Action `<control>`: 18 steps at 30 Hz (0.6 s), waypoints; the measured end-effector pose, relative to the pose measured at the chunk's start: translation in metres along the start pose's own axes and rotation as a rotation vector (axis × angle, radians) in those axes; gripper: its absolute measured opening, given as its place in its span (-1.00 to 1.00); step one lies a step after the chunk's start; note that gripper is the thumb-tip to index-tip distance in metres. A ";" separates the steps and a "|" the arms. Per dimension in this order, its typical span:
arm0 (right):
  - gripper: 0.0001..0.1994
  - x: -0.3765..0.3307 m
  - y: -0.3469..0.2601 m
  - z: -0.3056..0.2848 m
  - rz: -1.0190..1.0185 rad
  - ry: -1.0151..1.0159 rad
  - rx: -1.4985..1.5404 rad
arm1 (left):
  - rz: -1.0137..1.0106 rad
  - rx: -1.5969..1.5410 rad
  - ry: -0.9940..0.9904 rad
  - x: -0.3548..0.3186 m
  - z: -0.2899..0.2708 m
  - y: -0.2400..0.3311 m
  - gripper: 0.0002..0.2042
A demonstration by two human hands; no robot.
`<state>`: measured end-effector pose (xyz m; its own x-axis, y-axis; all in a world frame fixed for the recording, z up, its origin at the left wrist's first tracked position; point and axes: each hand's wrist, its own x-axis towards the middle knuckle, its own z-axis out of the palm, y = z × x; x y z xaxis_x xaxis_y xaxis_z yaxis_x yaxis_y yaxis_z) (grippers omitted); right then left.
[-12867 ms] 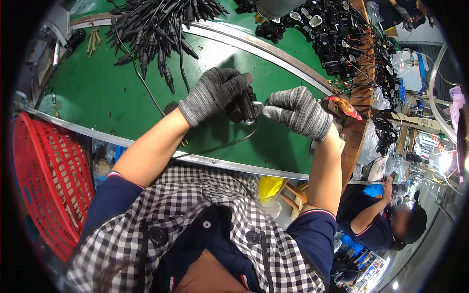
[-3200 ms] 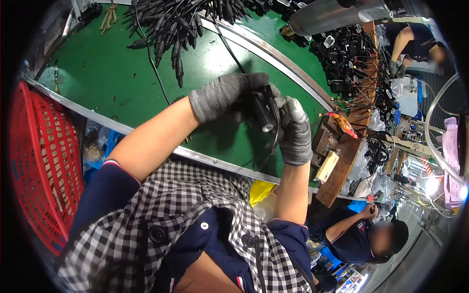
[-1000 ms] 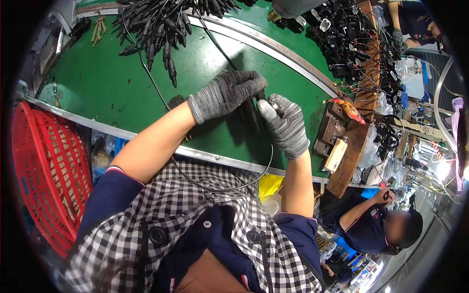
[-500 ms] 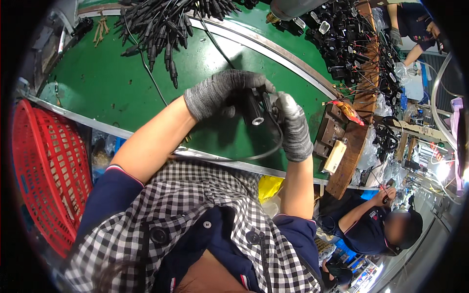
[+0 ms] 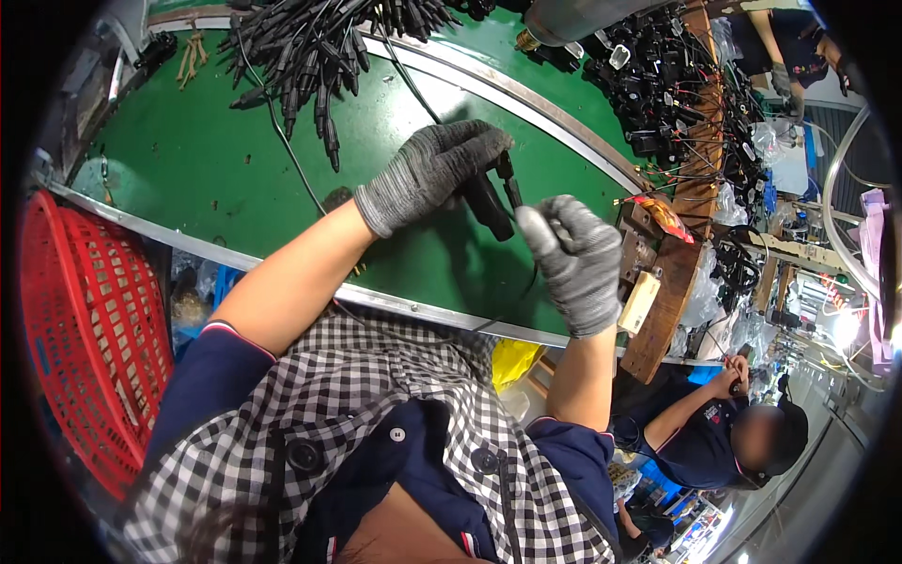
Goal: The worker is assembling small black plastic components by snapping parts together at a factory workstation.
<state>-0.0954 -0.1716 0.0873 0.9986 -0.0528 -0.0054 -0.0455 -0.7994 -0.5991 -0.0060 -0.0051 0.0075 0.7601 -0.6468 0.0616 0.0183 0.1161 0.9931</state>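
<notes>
The left hand (image 5: 437, 174) is gripping a black cylinder (image 5: 489, 209) from above, its fingers closing over the upper end, and is holding it slanted over the green desk (image 5: 178, 179) near the front edge. A thin black connector (image 5: 509, 179) is jutting out beside the cylinder, under the same fingertips. The right hand (image 5: 578, 268) is curling its fingers with the thumb by the connector's lower end; whether it is pinching it, I cannot tell. A bundle of black cable ends (image 5: 301, 66) is lying at the far side, and black wired parts (image 5: 648, 103) are crowding the far right. A red-and-yellow packet (image 5: 662, 216) is sitting near a pale yellow block (image 5: 641, 303). At the right, a co-worker's navy shirt (image 5: 691, 442) is showing a small chest marking, too tiny for reading, and pink sheets (image 5: 874, 282) are hanging beyond.
</notes>
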 end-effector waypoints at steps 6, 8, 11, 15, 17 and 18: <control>-0.86 -0.003 0.022 0.009 -0.031 -0.016 0.013 | 0.129 0.018 -0.016 0.002 0.003 -0.001 -0.68; -0.88 -0.005 0.020 0.001 0.013 0.014 0.108 | 0.218 0.060 -0.054 0.002 0.003 -0.002 -0.64; -0.90 -0.001 0.013 -0.013 -0.024 0.068 0.104 | -0.193 -0.483 -0.152 -0.002 0.007 0.015 -0.62; -0.93 0.009 0.010 -0.029 -0.165 0.103 -0.016 | -0.161 -0.488 -0.197 -0.003 0.014 0.017 -0.58; -0.93 0.012 0.011 -0.033 -0.204 0.032 -0.054 | -0.119 -0.438 -0.202 -0.003 0.013 0.017 -0.56; -0.93 0.012 0.011 -0.033 -0.206 0.032 -0.055 | -0.080 -0.388 -0.207 -0.003 0.012 0.016 -0.54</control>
<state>-0.0849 -0.2005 0.1070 0.9856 0.0966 0.1390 0.1572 -0.8265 -0.5406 -0.0161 -0.0105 0.0249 0.6008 -0.7982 0.0438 0.3440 0.3077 0.8871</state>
